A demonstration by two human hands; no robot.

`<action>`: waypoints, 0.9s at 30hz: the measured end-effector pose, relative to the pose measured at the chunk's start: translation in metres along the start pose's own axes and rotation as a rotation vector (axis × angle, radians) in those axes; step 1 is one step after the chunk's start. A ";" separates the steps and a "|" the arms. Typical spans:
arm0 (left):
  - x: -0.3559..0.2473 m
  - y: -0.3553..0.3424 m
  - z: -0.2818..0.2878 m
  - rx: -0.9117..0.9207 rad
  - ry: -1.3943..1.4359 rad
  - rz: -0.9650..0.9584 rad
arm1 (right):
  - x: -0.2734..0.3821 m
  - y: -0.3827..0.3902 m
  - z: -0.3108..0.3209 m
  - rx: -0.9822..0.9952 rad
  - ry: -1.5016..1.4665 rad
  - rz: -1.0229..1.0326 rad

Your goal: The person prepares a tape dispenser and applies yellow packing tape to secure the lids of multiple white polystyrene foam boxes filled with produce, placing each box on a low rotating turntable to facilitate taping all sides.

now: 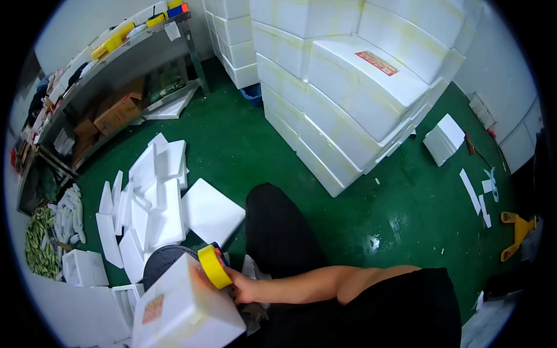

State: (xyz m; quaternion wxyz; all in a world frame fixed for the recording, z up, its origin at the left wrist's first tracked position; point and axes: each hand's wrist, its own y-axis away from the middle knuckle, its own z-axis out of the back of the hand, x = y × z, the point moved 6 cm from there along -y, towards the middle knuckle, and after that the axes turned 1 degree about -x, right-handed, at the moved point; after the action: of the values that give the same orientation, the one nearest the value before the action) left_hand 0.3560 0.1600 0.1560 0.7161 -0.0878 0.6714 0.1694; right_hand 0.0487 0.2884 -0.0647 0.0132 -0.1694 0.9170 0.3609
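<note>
My right hand (243,288) is closed around a tape dispenser (213,267) with a wide yellow roll. The dispenser rests against or just over the upper right edge of a white foam box (183,307), close in front of me. This box is tilted and has a reddish label on one side, with yellowish tape along its edges. Behind it shows part of a dark round object (162,259), mostly hidden. My right forearm reaches in from the right, out of a black sleeve. My left hand is out of the picture.
Loose white foam lids (159,203) lie heaped on the green floor at left. A tall stack of taped foam boxes (336,110) stands ahead. Far left are a metal shelf (116,58) and green vegetables (42,240). A yellow frame (516,235) lies at right.
</note>
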 end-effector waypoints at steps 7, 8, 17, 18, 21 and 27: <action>-0.023 0.055 -0.008 -0.023 0.328 -0.139 | 0.036 0.075 -0.033 0.120 0.078 0.496; -0.055 0.081 -0.039 0.020 0.541 -0.165 | 0.050 0.109 -0.041 0.211 0.023 0.563; -0.265 0.276 -0.393 1.211 0.483 -0.634 | 0.261 0.586 -0.038 0.244 -0.017 2.048; -0.263 0.299 -0.397 1.254 0.446 -0.720 | 0.282 0.615 -0.030 0.139 -0.093 2.108; -0.211 0.325 -0.361 1.292 0.168 -1.048 | 0.321 0.712 0.031 0.043 -0.134 2.130; 0.045 0.135 -0.252 0.981 -0.185 -0.281 | 0.339 0.680 0.055 0.234 -0.245 2.386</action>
State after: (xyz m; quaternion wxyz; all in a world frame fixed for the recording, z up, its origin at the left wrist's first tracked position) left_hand 0.0747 0.2015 0.1046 0.7453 0.1843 0.5875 -0.2558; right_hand -0.4944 0.6869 0.2922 -0.2266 0.8227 0.5160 0.0742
